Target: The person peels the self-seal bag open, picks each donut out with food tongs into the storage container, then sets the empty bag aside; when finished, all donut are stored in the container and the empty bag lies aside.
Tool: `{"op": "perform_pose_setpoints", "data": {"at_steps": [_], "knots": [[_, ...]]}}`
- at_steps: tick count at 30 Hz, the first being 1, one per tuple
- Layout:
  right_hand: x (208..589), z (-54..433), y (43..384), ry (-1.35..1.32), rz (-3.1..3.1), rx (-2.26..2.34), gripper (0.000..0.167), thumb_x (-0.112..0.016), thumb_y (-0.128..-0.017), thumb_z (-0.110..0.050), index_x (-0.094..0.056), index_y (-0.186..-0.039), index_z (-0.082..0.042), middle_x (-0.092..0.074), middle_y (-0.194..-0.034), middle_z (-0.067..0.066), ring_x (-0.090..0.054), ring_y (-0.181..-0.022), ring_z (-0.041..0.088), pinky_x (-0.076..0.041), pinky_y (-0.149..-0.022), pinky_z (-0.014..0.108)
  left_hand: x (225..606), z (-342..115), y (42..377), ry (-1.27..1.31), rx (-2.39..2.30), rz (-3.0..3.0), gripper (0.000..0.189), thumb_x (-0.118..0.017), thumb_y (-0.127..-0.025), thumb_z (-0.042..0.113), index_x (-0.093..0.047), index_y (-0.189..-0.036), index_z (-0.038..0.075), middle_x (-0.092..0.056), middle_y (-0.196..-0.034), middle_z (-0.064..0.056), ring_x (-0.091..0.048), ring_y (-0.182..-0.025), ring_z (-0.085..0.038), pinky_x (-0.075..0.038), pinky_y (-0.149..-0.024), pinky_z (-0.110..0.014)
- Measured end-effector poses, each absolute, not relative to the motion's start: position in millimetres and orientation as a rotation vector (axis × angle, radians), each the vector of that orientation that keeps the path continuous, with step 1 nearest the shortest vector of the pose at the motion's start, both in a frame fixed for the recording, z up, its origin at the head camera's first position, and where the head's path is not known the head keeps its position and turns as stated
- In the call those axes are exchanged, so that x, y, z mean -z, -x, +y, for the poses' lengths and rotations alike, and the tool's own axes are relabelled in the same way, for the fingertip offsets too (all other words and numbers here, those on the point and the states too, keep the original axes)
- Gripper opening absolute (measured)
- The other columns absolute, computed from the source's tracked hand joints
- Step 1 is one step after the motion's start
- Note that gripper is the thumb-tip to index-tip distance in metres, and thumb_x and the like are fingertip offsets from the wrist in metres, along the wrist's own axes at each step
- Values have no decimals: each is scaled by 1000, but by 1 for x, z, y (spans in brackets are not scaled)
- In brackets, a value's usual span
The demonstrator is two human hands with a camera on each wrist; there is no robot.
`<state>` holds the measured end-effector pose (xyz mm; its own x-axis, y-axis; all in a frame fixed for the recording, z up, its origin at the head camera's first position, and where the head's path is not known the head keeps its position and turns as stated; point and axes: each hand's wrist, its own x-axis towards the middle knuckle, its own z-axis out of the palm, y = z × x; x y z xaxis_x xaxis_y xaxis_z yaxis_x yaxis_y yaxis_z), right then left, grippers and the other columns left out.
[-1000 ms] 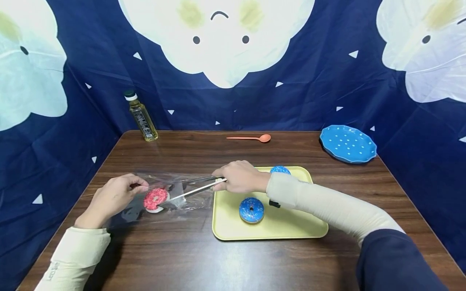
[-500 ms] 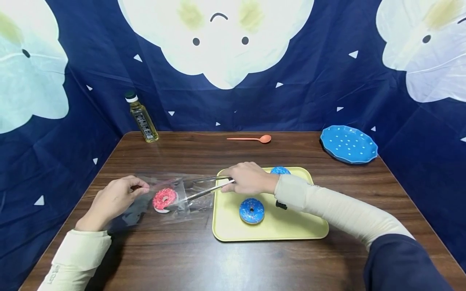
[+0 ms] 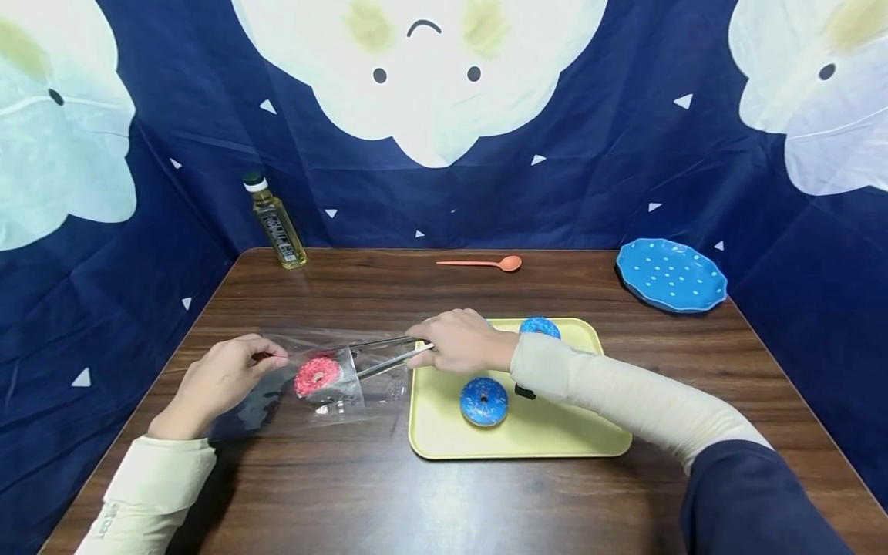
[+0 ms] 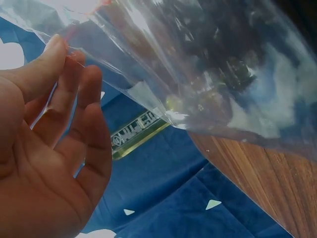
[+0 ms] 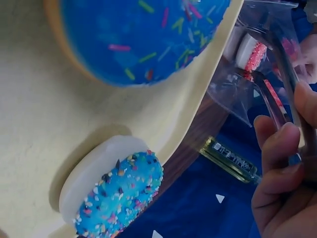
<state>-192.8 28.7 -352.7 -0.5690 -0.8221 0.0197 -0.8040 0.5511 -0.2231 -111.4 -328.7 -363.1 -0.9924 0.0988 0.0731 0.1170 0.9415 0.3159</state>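
In the head view my left hand [image 3: 218, 381] pinches the edge of a clear plastic bag [image 4: 208, 64] between thumb and fingertips. A pink-frosted doughnut [image 3: 307, 371] with a white underside is inside the bag, at the tips of metal tongs [image 3: 394, 361]. My right hand [image 3: 461, 341] grips the tongs near their joined end, above the tray's left edge. The right wrist view shows the tongs' arms [image 5: 285, 64] reaching into the bag beside the pink doughnut [image 5: 255, 55]. Whether the tips squeeze it is hard to tell through the plastic.
A yellow tray [image 3: 555, 435] bears a blue doughnut [image 3: 475, 412] in front and another blue doughnut [image 3: 539, 327] behind, partly hidden by my forearm. Along the back stand an oil bottle [image 3: 279, 231], an orange spoon [image 3: 509, 264] and a blue dotted plate [image 3: 673, 277].
The pink doughnut has shifted slightly right inside the bag. My right hand with the tongs moved right, then back left. My left hand keeps its pinch on the bag.
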Motion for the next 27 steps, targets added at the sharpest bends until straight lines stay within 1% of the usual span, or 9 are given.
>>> {"op": "perform_pose_setpoints", "data": {"at_steps": [4,9,14,17,21,27], "knots": [[349,37,192,1392,2707,365,49,-64,-97,-48,-65,-135,-17,-67,-129,-1,-68,-106,20,-54,-63,40,363,-331,111,170,506,-3050,13,-70,-97,28,-76,-100,18,-71,-98,-4,-61,-80,-22,-42,-56,-37],[344,52,191,1359,2745,410,45,-67,-95,-47,-68,-130,-19,-70,-122,-3,-70,-99,19,-53,-62,40,365,-332,112,163,521,-3069,15,-70,-96,30,-76,-101,18,-71,-101,-7,-63,-82,-23,-43,-56,-38],[340,71,190,1337,2766,469,46,-67,-96,-47,-68,-130,-15,-70,-122,-1,-70,-100,18,-54,-64,40,367,-333,112,152,525,-3066,15,-70,-96,33,-76,-101,20,-70,-99,-3,-60,-80,-21,-41,-56,-36],[337,85,188,1338,2776,517,47,-66,-96,-46,-68,-129,-13,-70,-122,0,-70,-100,19,-55,-68,39,367,-334,111,147,533,-3067,15,-69,-96,33,-75,-101,21,-70,-98,-2,-59,-79,-20,-41,-57,-36],[333,103,184,1318,2802,549,48,-66,-96,-46,-68,-129,-12,-70,-121,1,-69,-102,20,-56,-75,43,367,-334,111,142,549,-3070,16,-69,-97,33,-75,-101,20,-71,-99,-3,-60,-80,-20,-42,-58,-36],[330,129,173,1220,2825,626,50,-68,-95,-43,-67,-132,-9,-69,-125,5,-67,-110,24,-54,-87,46,368,-334,109,138,547,-3070,14,-69,-97,31,-76,-101,19,-71,-98,-3,-62,-81,-20,-43,-58,-39]]}}
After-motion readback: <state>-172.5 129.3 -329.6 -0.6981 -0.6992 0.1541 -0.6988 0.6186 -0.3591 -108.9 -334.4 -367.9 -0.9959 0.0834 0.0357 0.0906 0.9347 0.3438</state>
